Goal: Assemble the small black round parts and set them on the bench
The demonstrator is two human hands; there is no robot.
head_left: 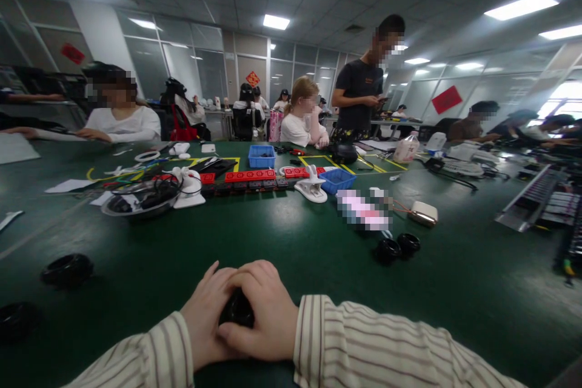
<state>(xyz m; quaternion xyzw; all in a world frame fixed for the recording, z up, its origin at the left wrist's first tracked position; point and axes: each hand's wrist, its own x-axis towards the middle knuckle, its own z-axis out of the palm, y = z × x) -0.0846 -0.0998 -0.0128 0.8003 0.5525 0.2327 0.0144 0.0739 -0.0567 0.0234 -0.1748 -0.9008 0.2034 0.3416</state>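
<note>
Striped shirt sleeves [364,345] fill the bottom edge, and from them the person's two hands meet low on the green table [291,254], close to its near side. The right hand [266,315] lies partly over the left hand [204,321]. Both curl their fingers around a small black object [236,310], which rests between the palms just above the tabletop. Only a dark patch of it shows, so its shape cannot be told. To the left, well apart from the hands, a black ring-shaped part [67,268] lies on the cloth, and another black round part [18,318] sits nearer the left edge. To the right and farther back, two black rings [398,247] lie touching side by side. Beyond them is a blurred pink and white item [361,210], with a small white box [422,213] just beside it. Across the middle of the table runs a row of red power strips [250,176], with one blue basket [261,156] behind it and a second blue basket [337,180] at its right end, near a white clip [311,189]. At the left end of the row, a shallow round dish [136,201] holds dark cables. On the far side, a co-worker in white [122,121] rests both arms on the table, a seated person [300,121] faces right, and a standing person in a dark shirt [359,91] looks down at something held in the hands.
</note>
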